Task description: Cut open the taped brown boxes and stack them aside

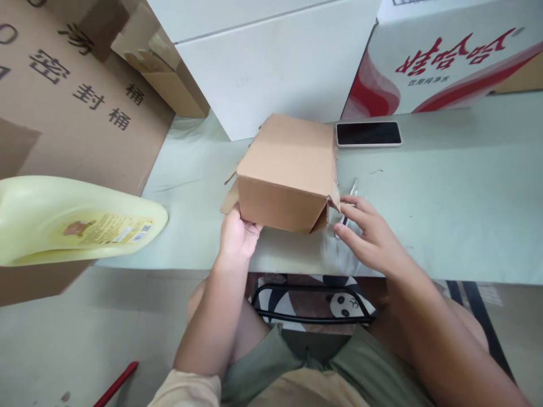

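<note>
The small brown cardboard box [284, 152] is at the near middle of the pale green tabletop [449, 220], with a smooth panel facing up and ragged flaps sticking out at its left and right. The left hand [238, 236] grips its near left lower edge from below. The right hand [375, 237] is at the near right corner, fingers bent and thumb apart; whether it pinches the loose flap there or the slim clear item [354, 185] beside it, I cannot tell.

To handle the box well, the left hand's support should stay firm and low, since a one-sided hold could let the box tip. The near right corner gapes, so it seems best to work that flap gently along its crease, without squeezing the walls; torn edges could snag or rip further. The slim item is better kept from under the cardboard.

Counted, there are two hands, one small brown box, one slim clear item, one black-screened phone [368, 134] at the far right of the box, one large plain white box [271, 73] and one white-and-red printed carton [458, 73] at the far side, one large printed brown carton [106, 150] and one opened brown carton [184, 93] at the left, and one pale yellow plastic bottle [76, 226] at the near left.
</note>
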The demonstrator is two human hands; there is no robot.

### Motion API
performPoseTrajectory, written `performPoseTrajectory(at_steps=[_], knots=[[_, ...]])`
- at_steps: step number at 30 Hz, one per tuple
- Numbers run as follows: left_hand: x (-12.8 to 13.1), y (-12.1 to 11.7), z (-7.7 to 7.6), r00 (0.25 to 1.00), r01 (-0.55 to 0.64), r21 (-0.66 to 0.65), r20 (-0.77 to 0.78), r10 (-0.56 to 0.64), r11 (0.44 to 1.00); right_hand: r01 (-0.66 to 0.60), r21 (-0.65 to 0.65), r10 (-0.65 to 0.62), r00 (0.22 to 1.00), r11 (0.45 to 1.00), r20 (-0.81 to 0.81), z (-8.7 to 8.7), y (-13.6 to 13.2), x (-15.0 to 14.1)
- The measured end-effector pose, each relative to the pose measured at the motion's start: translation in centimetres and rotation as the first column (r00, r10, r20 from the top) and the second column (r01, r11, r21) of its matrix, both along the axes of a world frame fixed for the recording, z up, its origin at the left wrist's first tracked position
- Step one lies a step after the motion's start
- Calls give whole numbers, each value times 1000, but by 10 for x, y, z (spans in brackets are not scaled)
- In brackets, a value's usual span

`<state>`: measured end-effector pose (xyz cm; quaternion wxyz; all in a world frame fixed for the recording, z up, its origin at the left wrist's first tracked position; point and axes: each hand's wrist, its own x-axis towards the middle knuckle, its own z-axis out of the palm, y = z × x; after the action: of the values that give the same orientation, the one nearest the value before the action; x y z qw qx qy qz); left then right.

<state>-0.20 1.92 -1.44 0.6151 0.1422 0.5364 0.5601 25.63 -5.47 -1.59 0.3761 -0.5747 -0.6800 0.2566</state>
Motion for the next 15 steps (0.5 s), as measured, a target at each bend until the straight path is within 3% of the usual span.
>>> performPoseTrajectory(at_steps=[3,6,10,15], knots=[[4,-6,0,989,39,109,-148,-22,993,33,39,-32,999,999,-23,-2,0,1],[7,-9,-1,948,2,209,-311,64,978,36,81,-33,999,996,-30,-6,1,4],[3,-9,1,884,56,182,-466,36,982,5,157,-4,1000,988,-6,-3,4,4],[-8,-6,0,762,184,149,-646,-45,971,-63,25,61,996,998,70,-1,5,0]])
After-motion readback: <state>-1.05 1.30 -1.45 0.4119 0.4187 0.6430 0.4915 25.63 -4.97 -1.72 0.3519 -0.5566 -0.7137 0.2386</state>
